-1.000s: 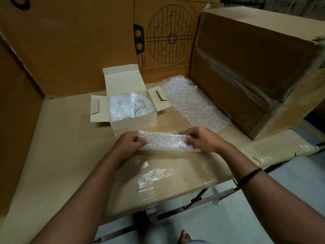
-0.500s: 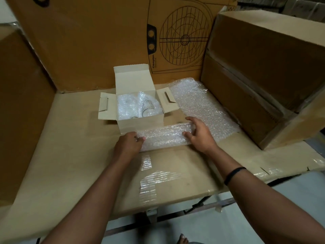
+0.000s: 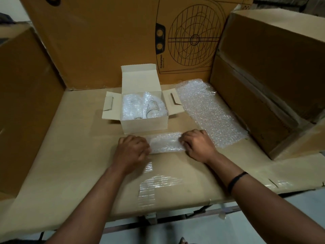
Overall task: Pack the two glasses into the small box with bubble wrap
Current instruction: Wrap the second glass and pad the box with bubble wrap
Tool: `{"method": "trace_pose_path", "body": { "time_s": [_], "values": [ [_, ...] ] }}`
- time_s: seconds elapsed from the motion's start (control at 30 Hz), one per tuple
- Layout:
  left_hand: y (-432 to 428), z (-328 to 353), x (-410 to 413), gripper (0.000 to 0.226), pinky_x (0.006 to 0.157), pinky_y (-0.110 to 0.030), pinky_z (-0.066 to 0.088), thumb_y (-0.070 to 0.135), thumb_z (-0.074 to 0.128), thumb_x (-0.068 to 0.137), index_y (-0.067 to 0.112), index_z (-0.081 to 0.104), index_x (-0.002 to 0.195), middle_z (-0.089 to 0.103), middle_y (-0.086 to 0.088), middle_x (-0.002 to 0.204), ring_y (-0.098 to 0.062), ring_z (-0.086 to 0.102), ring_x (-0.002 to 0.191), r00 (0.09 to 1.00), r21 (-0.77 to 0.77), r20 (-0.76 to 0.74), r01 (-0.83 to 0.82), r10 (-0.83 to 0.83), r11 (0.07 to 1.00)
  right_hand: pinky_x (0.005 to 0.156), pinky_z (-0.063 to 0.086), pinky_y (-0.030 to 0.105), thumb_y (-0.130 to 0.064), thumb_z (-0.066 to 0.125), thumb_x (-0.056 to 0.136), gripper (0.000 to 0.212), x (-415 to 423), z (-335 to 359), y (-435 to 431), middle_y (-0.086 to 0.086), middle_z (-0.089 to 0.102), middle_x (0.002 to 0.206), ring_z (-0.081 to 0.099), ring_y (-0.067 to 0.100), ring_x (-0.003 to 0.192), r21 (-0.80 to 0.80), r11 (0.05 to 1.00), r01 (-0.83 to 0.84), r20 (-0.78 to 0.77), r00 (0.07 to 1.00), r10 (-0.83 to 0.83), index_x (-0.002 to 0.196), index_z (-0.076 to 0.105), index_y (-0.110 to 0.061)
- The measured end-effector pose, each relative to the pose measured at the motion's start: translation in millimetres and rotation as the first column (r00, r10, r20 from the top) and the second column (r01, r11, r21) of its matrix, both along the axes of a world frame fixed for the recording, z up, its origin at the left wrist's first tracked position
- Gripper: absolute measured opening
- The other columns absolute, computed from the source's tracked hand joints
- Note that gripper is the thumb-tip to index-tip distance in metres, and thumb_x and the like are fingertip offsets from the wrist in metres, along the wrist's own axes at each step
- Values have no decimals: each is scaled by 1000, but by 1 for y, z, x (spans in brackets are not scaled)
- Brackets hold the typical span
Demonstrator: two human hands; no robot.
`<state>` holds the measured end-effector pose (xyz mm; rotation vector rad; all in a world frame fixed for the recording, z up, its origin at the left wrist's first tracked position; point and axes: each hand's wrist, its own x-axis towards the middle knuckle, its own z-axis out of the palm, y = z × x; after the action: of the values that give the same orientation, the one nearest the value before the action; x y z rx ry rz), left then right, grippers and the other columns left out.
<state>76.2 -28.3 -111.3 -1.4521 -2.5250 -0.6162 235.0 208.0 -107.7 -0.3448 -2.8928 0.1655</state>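
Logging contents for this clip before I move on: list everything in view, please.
small box: one, cream, open, table centre
glass: one visible, clear, inside box, amid wrap
bubble wrap strip: one, clear, before box
bubble wrap sheet: one, clear, flat right of box
cartons: several, brown, left, behind, right
table: one, brown cardboard top, tape patches
wristband: one, black, right wrist
left grip: one, holds strip's left end
right grip: one, holds strip's right end

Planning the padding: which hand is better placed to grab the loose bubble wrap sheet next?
Probably the right hand: it sits beside the loose bubble wrap sheet; the left hand grips the folded strip farther away.
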Motion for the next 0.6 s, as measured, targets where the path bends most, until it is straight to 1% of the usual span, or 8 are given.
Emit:
{"method": "trace_pose_path", "body": {
  "time_s": [0.03,0.1,0.17,0.23,0.33,0.43,0.53,0.6],
  "values": [
    [-2,-2,-1,44,86,-39,35,61,47,78,32,69,103,66,12,112,-21,58,104,999,-67,38,24,-21,997,90,34,39,-48,43,92,41,2,2,4,-6,66,122,56,23,112,-38,999,-14,74,997,17,118,67,-26],
    [-5,-3,-2,63,91,-38,32,73,42,73,35,64,118,62,12,123,-18,53,113,998,-158,66,19,-9,987,99,33,42,-72,36,85,69,7,9,11,-7,57,136,49,20,124,-60,996,-63,207,976,74,134,55,-28],
    [-2,-1,-3,67,90,-37,30,72,37,73,36,61,124,60,12,126,-18,51,115,999,-203,51,3,7,979,103,32,41,-77,41,81,80,9,16,17,-6,49,144,43,19,130,-30,993,-114,293,949,117,143,45,-28],
    [2,2,-4,60,86,-37,32,64,32,77,34,67,115,63,11,118,-20,55,109,999,-204,30,-21,27,979,103,34,40,-64,52,86,72,6,21,19,-5,47,146,43,20,131,-18,991,-134,310,942,133,147,41,-26],
    [10,3,-1,46,80,-39,38,51,35,84,28,74,91,67,10,103,-23,57,97,997,-150,-49,-69,62,986,101,39,40,-44,57,89,64,-4,30,18,-2,51,141,48,24,127,-29,988,-148,350,925,149,148,40,-27],
    [13,0,5,36,82,-36,35,43,41,87,26,73,84,68,14,103,-20,57,99,991,-85,-103,-95,87,992,96,39,38,-35,55,87,47,-15,39,18,-4,59,131,55,23,118,42,983,-181,373,915,152,135,54,-33],
    [17,1,12,32,81,-35,32,37,41,89,22,69,86,70,10,90,-20,62,90,990,-47,-105,-101,95,994,88,35,37,-35,53,88,27,-19,49,22,-4,64,111,56,24,107,151,973,-176,277,952,129,113,63,-31],
    [21,4,17,30,76,-36,35,33,40,90,20,66,82,67,3,74,-24,62,73,992,-17,-76,-104,102,994,90,36,39,-38,57,89,27,-23,60,27,0,62,118,51,25,110,206,973,-100,152,986,70,114,65,-32]
  ]
}}
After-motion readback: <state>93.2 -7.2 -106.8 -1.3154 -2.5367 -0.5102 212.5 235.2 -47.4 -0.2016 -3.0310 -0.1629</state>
